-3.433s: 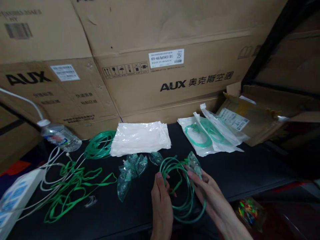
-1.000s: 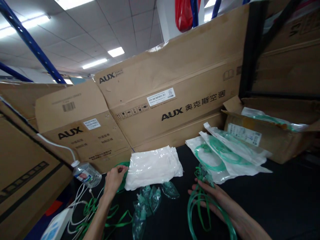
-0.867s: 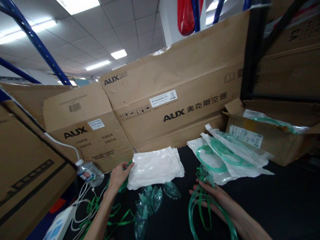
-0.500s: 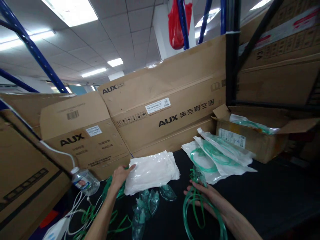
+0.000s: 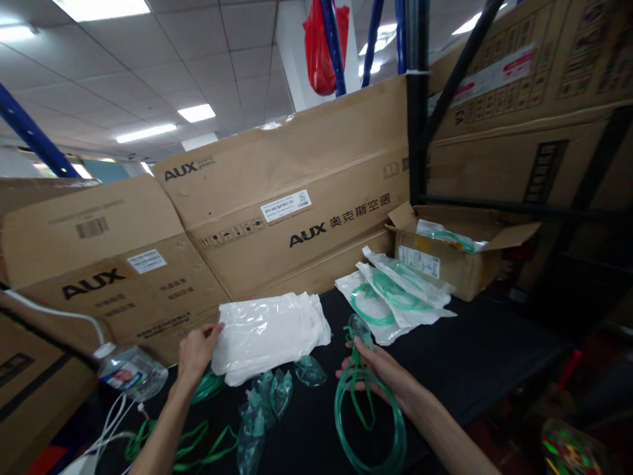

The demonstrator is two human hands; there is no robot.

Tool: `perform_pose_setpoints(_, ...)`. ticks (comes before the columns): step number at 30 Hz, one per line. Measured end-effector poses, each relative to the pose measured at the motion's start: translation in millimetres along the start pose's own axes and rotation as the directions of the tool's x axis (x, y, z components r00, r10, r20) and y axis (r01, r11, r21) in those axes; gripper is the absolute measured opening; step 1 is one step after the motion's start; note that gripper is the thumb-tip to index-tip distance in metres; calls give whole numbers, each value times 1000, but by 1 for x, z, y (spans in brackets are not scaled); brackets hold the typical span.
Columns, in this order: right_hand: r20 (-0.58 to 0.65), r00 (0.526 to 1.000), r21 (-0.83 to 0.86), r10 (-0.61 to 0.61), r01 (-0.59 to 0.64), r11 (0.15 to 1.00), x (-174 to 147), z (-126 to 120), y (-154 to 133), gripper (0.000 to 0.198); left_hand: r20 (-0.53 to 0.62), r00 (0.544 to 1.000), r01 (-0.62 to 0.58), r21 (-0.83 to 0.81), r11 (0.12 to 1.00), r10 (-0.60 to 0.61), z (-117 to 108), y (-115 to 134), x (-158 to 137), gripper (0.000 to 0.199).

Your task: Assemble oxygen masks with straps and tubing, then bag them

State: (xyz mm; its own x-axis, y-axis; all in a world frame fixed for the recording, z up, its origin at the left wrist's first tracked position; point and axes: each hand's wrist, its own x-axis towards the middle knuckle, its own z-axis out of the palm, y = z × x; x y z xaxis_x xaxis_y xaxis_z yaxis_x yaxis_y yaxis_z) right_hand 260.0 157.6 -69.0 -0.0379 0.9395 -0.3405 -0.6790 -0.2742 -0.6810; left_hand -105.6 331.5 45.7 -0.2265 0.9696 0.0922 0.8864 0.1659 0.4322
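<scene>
Over table (image 5: 459,356), left hand (image 5: 196,351) pinches pouch (image 5: 270,333); loosely curled right hand (image 5: 380,369) holds tubing (image 5: 397,435).

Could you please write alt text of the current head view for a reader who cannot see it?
A person's left hand pinches the left edge of a white pouch stack on a black surface, while the right hand holds coiled green tubing with a translucent mask. Packaged tubing and an open cardboard box sit to the right, with cartons behind.
</scene>
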Motion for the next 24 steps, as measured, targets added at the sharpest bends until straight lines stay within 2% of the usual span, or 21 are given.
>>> perform_pose_setpoints(3,18,1000,-6,-11,12,1000,-3,2,-4,51,-76,997,-18,-168,986,6,-14,6,-10,27)
perform_pose_setpoints(6,31,999,-10,-18,18,1000,-12,5,-11,53,-155,988,-39,-396,918,-25,-21,16,-29,33)
perform_pose_setpoints(10,45,999,-26,-5,6,1000,-41,6,-21,53,-180,982,-80,-695,715,-65,-23,29,-68,43)
perform_pose_setpoints(13,39,999,-40,18,-17,999,-73,2,-24,55,-153,978,-48,-832,553,-145,-18,37,-110,43)
perform_pose_setpoints(16,16,998,-53,56,-55,997,-107,-3,-20,58,-59,971,44,-908,417,-232,4,44,-162,42)
perform_pose_setpoints(20,-62,992,-63,109,-113,992,-144,-9,-6,64,86,943,171,-953,250,-320,54,51,-235,35)
perform_pose_setpoints(24,-134,982,-69,135,-146,987,-164,-17,9,71,179,897,251,-959,133,-403,99,53,-285,26)
